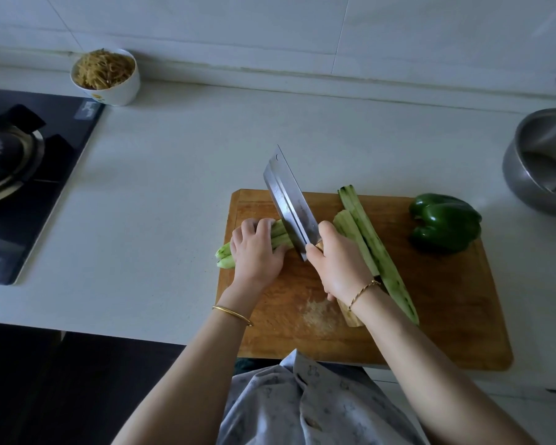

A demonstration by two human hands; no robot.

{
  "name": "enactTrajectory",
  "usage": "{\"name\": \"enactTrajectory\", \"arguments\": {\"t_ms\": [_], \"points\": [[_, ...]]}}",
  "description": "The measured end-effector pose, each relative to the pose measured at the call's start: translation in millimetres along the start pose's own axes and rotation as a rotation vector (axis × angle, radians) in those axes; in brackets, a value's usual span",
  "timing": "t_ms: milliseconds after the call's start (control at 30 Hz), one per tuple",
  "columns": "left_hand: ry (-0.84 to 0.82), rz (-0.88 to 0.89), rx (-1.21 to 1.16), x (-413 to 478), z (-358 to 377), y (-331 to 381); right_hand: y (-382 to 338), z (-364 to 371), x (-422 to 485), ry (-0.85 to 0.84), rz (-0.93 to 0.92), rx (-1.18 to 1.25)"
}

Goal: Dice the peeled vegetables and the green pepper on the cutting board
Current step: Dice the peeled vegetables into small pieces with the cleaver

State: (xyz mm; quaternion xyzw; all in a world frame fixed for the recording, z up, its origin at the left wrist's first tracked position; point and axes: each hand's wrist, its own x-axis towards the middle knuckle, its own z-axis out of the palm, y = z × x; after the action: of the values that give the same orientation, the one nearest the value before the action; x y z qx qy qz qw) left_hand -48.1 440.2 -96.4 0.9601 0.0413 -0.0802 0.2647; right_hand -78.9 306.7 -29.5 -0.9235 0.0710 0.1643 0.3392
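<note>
Gripping a bundle of peeled vegetable strips point(278, 234) at the left end of the wooden cutting board point(446, 316), the left hand point(257, 248) curls its fingers over them, while the right hand point(337, 261) clasps the cleaver point(289, 200), blade set against the strips. Two more peeled lengths point(371, 242) lie beside the right wrist; the green pepper point(445, 221) sits at the board's far right corner

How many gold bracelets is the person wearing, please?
2: a plain gold bangle on the left wrist, and a twisted gold bracelet on the right wrist, above the wooden cutting board. None appears hidden.
</note>
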Motion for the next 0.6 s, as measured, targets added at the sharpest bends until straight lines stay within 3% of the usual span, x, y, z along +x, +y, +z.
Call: {"name": "enactTrajectory", "arguments": {"t_ms": [367,600], "points": [[-0.008,-0.006,-0.012,0,0,1,-6,16,8,0.01,-0.027,-0.17],[-0.065,-0.004,-0.034,3,-9,-2,1,15,5,0.071,-0.001,-0.021]]}}
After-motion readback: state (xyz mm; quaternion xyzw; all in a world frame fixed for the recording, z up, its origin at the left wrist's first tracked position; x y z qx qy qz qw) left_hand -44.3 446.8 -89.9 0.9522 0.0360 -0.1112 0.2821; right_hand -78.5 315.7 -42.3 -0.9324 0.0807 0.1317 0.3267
